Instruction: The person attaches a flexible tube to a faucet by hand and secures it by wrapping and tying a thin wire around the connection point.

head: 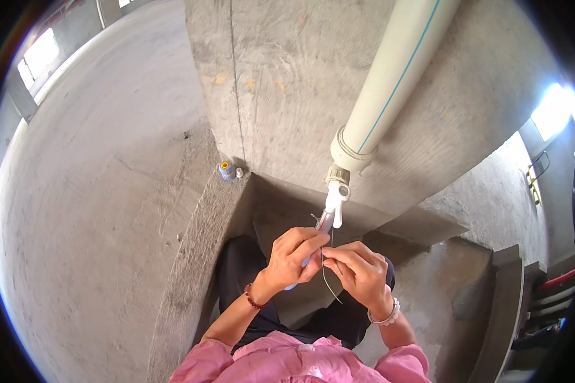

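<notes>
In front of me, a clear plastic hose [325, 221] hangs from the outlet of a white plastic tap [335, 197], whose lever points down. My left hand [293, 254] is closed around the hose below the tap, and a blue part shows beneath the fingers. A thin wire [329, 282] runs beside the hose and dangles in a curve between the hands. My right hand [359, 270] pinches the wire with its fingertips, close to the left fingers. Another wire end sticks out left of the hose near the tap.
A wide pale pipe [393, 86] with a blue line comes down a concrete pillar [292, 86] to the tap. On the corner of a low concrete ledge [191, 268] stand a blue bottle or spool [226, 170] with a yellow top and a small white fitting [239, 173].
</notes>
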The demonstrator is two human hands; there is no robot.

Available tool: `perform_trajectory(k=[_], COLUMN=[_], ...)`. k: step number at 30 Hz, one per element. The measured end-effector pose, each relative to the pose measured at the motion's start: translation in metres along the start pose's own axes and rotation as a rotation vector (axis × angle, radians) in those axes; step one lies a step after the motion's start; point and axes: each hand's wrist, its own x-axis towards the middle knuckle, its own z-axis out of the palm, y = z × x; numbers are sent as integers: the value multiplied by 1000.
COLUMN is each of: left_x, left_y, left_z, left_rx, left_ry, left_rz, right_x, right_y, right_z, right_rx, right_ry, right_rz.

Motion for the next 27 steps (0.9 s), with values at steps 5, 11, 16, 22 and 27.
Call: perform_trajectory(k=[5, 11, 16, 22, 27], left_x=[23, 46, 38, 30, 29], left_y=[1, 0, -2, -2, -2], left_z=[-20, -30, -28, -20, -18], left_rx=[-141, -279, -249, -210, -183], left_ry=[-181, -514, -481, -338, -316], left_rz=[-22, -24, -4, 34, 69], right_x=[7, 2, -12, -23, -6], right_y=[-10, -18, -42, -27, -28], right_z=[-2, 2, -11, -29, -33], right_rx=[25, 56, 214, 91, 171], right_ry=[-55, 33, -216, -456, -576], right_rz=[59, 169, 525, 472, 433])
